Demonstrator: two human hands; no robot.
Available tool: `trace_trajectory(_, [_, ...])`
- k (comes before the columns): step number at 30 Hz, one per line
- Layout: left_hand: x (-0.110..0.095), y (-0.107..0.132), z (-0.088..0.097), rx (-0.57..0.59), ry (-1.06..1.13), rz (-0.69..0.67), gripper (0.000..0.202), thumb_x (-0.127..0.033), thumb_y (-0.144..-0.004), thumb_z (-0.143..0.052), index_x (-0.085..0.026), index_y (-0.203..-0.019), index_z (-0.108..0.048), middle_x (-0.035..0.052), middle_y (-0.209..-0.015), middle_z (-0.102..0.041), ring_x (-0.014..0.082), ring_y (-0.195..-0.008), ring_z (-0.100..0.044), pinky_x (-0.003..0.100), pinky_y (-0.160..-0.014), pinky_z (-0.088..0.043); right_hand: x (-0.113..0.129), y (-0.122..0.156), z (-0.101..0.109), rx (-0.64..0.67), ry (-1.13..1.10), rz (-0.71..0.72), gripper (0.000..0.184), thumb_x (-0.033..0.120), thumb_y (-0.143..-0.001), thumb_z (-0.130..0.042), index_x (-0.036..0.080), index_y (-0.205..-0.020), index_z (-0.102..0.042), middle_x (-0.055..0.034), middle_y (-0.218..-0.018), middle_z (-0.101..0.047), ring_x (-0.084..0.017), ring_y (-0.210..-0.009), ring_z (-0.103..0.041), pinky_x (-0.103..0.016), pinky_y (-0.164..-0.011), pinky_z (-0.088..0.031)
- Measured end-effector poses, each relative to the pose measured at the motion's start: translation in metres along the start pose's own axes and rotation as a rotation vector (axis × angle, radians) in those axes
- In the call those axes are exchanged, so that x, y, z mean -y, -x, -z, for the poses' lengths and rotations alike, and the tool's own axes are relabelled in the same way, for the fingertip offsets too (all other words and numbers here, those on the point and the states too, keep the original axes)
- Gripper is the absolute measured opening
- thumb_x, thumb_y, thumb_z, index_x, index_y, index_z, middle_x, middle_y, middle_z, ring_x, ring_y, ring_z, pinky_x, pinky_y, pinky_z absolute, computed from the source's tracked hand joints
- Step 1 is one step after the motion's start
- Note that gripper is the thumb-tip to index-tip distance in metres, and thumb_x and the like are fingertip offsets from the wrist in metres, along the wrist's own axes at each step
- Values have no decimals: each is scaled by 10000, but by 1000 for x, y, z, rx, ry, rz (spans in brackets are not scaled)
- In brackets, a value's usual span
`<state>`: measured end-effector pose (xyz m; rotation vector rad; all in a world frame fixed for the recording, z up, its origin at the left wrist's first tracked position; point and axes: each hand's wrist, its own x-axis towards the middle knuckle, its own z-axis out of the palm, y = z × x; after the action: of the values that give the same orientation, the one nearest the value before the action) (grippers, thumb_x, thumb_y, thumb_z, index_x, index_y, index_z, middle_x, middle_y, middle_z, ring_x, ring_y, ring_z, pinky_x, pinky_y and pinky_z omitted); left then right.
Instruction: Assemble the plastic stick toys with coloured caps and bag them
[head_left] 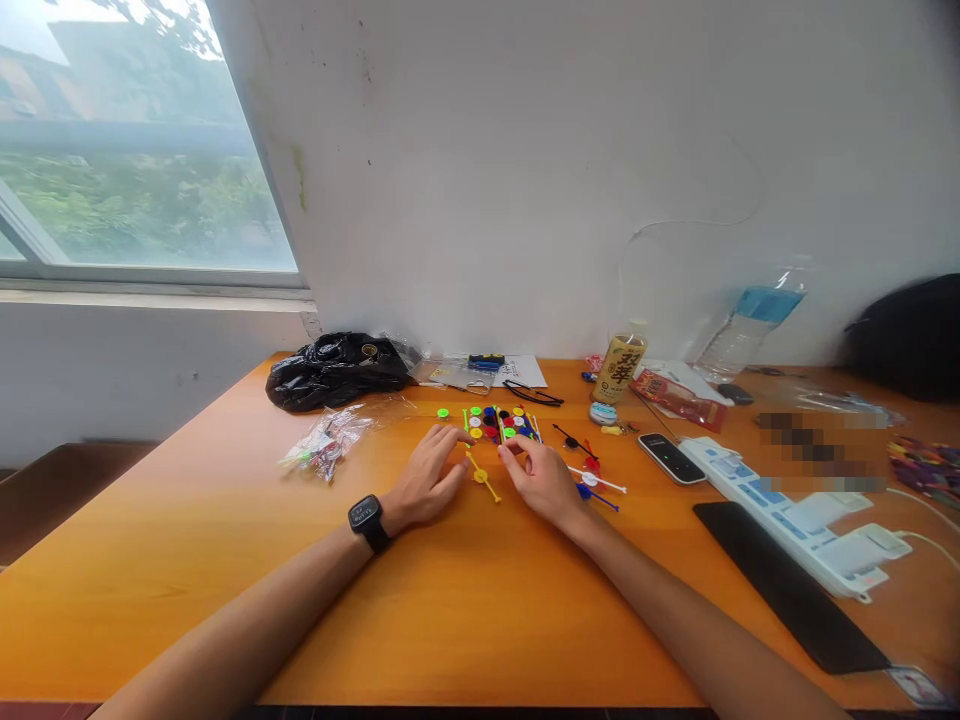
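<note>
My left hand (431, 475), a black watch (366, 522) on its wrist, rests over the table with fingers stretched and apart. Near its thumb lies a yellow spinner arrow (481, 477) with a round hub. My right hand (546, 484) pinches thumb and index finger together on a thin yellowish arrow stick (499, 425), its lower part hidden by the fingertips. Just beyond both hands are several coloured round discs (475, 412) in rows. Right of my right hand lie a white spinner arrow (589, 479), a blue spinner arrow (584, 492) and a black spinner arrow (571, 442).
Clear plastic packets (322, 445) and a black plastic bag (337, 370) lie at the left. A drink bottle (619, 366), black-faced device (671, 458), white power strip (780, 515) and dark mat (787, 585) occupy the right. A green disc (443, 413) lies apart.
</note>
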<state>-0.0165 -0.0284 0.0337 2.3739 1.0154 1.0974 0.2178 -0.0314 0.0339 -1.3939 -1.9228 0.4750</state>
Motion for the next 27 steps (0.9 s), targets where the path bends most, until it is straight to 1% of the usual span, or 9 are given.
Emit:
trace_trajectory(3, [1, -1, 1, -79, -10, 38, 182, -260, -1045, -452, -222, -1153, -593, 81, -1139, -661, 254, -1106, -585, 420, -1014, -478, 8, 4, 1, -43, 8, -22, 298, 463, -1014, -545, 232, -929, -713, -31, -891, -776, -186, -663, -629, -286, -587, -366])
trace_trajectory(5, [1, -2, 0, -72, -10, 61, 169, -315, -1051, -484, -221, -1127, -602, 77, -1107, -671, 249, -1075, -606, 408, -992, -492, 10, 7, 0, -67, 19, 3, 294, 458, -1018, -537, 232, -926, -701, -29, -856, -763, -188, -664, -631, -286, -593, -366])
trace_trajectory(8, [0, -1, 0, 30, 25, 68, 213, -386, -1054, -515, -225, -1146, -619, 71, -1114, -691, 239, -1060, -637, 393, -982, -505, 9, 8, -1, -92, 45, 35, 296, 446, -1032, -511, 229, -948, -693, -27, -797, -732, -192, -662, -624, -290, -606, -366])
trace_trajectory(11, [-1, -1, 0, 141, 84, 51, 276, -411, -1056, -518, -236, -1242, -623, 70, -1189, -696, 237, -1116, -644, 388, -1016, -504, 4, 5, 0, -93, 44, 43, 311, 453, -1040, -494, 228, -949, -688, -19, -759, -701, -186, -631, -599, -292, -603, -361])
trace_trajectory(14, [-1, 0, 2, 194, 138, 49, 336, -440, -1057, -517, -245, -1313, -613, 74, -1265, -685, 243, -1178, -634, 390, -1053, -499, -1, 1, 1, -92, 17, 17, 337, 481, -1041, -489, 225, -924, -675, -1, -681, -649, -174, -565, -548, -293, -582, -348])
trace_trajectory(17, [0, 0, 2, 149, 164, 86, 351, -462, -1078, -466, -241, -1301, -622, 83, -1282, -682, 244, -1184, -630, 394, -1061, -501, -7, -2, -1, -58, -63, -10, 380, 531, -1043, -469, 225, -938, -669, 14, -630, -610, -167, -519, -506, -289, -554, -346])
trace_trajectory(21, [2, -2, 2, 26, 155, 120, 350, -432, -1108, -387, -222, -1251, -627, 91, -1241, -687, 243, -1172, -619, 400, -1057, -494, -12, -4, -5, -1, -232, -24, 482, 611, -1030, -454, 213, -926, -706, -12, -673, -635, -182, -584, -549, -284, -569, -402])
trace_trajectory(25, [6, -3, 0, -85, 113, 145, 330, -409, -1115, -376, -220, -1226, -623, 90, -1216, -681, 243, -1164, -606, 408, -1057, -484, -11, -5, -5, -104, -319, -74, 610, 690, -1000, -459, 195, -722, -682, -10, -569, -517, -170, -552, -478, -286, -538, -367])
trace_trajectory(27, [9, -3, -2, -117, 91, 157, 324, -413, -1117, -377, -226, -1225, -618, 87, -1214, -681, 243, -1163, -599, 411, -1055, -482, -10, -5, -4, -142, -337, -75, 626, 705, -990, -470, 193, -688, -668, -5, -553, -482, -163, -542, -449, -287, -533, -349])
